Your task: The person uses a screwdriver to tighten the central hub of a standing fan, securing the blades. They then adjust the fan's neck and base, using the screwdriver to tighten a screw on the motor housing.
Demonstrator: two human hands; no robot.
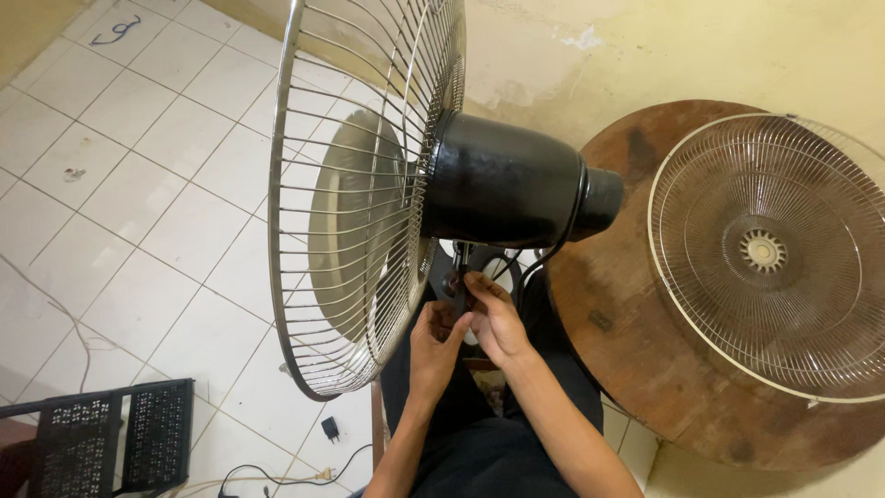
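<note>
A fan with a black motor housing (502, 180) and a metal rear guard (355, 198) fills the middle of the head view, blades inside the guard. Below the housing, a black neck bracket (458, 277) hangs down. My left hand (435, 343) and my right hand (493, 318) meet under it. The fingertips of both hands pinch around the bracket, where a small fastening is hidden by the fingers. Black cables (539, 258) run from the housing down behind my right hand.
A round brown wooden table (636, 323) stands at the right, with a loose front fan guard (770, 254) lying on it. A black perforated rack (111, 429) sits on the white tiled floor at lower left. A small black plug (329, 428) and cords lie nearby.
</note>
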